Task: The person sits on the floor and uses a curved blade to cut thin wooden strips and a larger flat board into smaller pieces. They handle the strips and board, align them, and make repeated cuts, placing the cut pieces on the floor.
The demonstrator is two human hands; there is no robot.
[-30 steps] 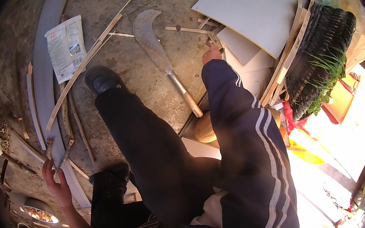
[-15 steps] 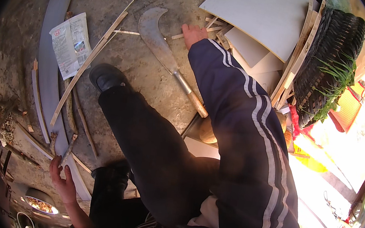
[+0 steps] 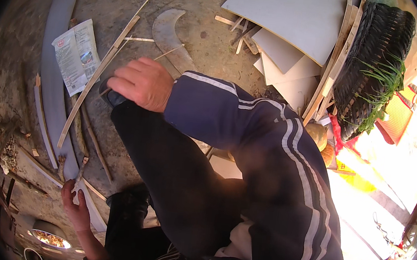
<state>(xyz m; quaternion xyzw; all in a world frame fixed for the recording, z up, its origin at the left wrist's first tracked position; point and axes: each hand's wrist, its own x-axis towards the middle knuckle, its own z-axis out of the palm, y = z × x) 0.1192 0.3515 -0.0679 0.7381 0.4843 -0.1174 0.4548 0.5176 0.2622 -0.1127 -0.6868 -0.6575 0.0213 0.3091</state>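
My right hand (image 3: 141, 83) is closed around a thin wood strip (image 3: 169, 52), which sticks out past the knuckles. The hand is above my shoe (image 3: 115, 98) and knee. Just beyond it, a curved billhook (image 3: 167, 30) lies on the ground, its handle hidden by my sleeve. My left hand (image 3: 77, 208) rests low on the left with thumb and fingers apart. The end of a short twig (image 3: 81, 168) lies between them, beside a long grey strip (image 3: 58, 109). A long split wood strip (image 3: 104, 63) crosses a white printed packet (image 3: 77, 58).
At the upper right stand a pale board (image 3: 286, 19), wood offcuts (image 3: 248, 39) and upright planks (image 3: 329, 82). A dark woven basket (image 3: 373, 66) with green stalks is beside them. A metal bowl (image 3: 50, 229) sits at the lower left near loose branches (image 3: 27, 184).
My right hand has swung left from the offcuts to above my shoe, bringing the thin wood strip with it. My left hand stays by the twig. The view has shifted slightly.
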